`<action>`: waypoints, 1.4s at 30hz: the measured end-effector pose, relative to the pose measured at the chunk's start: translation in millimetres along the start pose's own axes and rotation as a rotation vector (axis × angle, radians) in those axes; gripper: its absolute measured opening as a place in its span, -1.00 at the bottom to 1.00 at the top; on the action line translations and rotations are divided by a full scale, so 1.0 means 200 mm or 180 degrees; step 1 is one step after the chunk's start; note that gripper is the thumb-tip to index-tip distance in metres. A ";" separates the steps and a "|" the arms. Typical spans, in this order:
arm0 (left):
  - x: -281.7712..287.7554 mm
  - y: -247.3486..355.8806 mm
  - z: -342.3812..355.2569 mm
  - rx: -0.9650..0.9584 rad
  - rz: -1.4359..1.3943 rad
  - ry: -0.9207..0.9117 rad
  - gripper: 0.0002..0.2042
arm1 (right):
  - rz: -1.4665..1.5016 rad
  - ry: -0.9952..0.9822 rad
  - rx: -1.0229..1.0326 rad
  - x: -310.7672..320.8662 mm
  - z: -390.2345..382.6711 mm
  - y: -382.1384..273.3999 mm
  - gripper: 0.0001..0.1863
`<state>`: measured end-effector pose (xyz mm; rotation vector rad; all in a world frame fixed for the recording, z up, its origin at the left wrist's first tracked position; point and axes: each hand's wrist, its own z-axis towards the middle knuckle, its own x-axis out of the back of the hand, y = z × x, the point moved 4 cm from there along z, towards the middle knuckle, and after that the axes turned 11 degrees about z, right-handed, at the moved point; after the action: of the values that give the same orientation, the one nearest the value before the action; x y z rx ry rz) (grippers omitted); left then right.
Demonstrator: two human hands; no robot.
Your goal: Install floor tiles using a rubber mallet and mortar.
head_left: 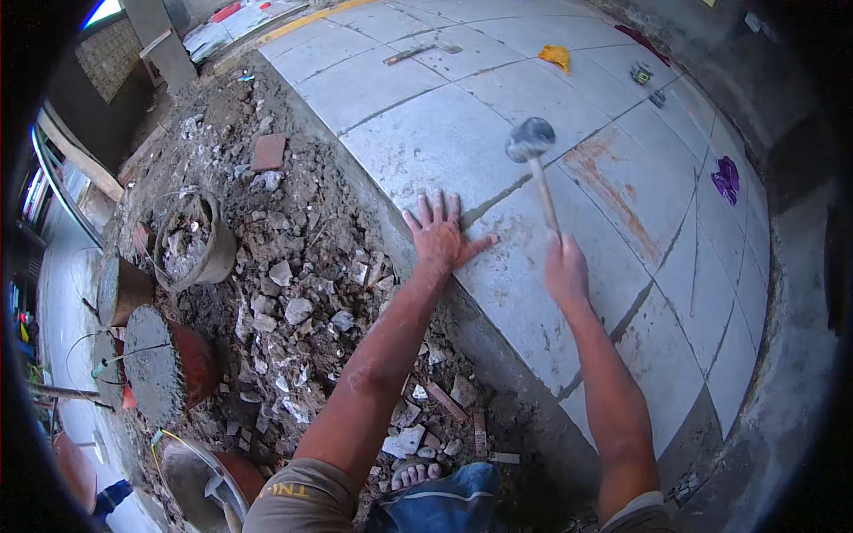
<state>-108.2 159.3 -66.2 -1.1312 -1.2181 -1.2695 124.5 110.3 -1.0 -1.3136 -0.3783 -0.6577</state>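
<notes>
Mallet (538, 175) in the right hand (567, 272), over pale floor tiles (613, 320)

Right hand closed round the lower end of the wooden handle. Dark head, whitish on its face, points away from the worker and is slightly blurred; from here I cannot tell whether it touches a tile. It shows forward and right of the left hand (439, 238), which lies palm down near the tiling's left edge, fingers and thumb spread wide, nothing gripped, a tile joint running off just beside it.

Farther out on the tiles: a second long-handled tool (410, 55) lying flat, a crumpled yellow cloth or bag (554, 59), a purple crumpled bag (726, 180) near the right-hand side. Reddish-brown smear (613, 191) right of the mallet.

Left of the tiling: loose soil and rubble (298, 310), one flat reddish brick piece (268, 152) among it. Buckets stand along the far left; one red bucket (200, 360) is filled with grey mortar (153, 364). Bare toes (416, 475) at the rubble's near end.
</notes>
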 end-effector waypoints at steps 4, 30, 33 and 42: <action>0.01 -0.03 -0.02 0.0020 0.0051 0.0070 0.23 | 0.0261 -0.0031 -0.0190 0.23 -0.30 0.00 -0.59; -0.07 0.50 -0.31 -0.0957 0.0021 0.0440 0.24 | 0.0459 0.0144 -0.1129 0.90 -0.80 0.26 -0.56; -0.06 0.45 -0.29 -0.0906 0.0311 0.0069 0.20 | 0.0200 -0.0023 -0.0920 1.34 -0.95 0.21 -0.59; -0.04 1.16 -1.06 -0.3406 -0.0280 0.0355 0.09 | 0.0358 0.0724 -0.1271 2.16 -1.75 -0.23 -0.60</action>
<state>127.7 -49.2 -71.9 -1.7023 -0.4417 -2.1093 388.0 -332.9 214.6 -1.6037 0.0165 -0.8048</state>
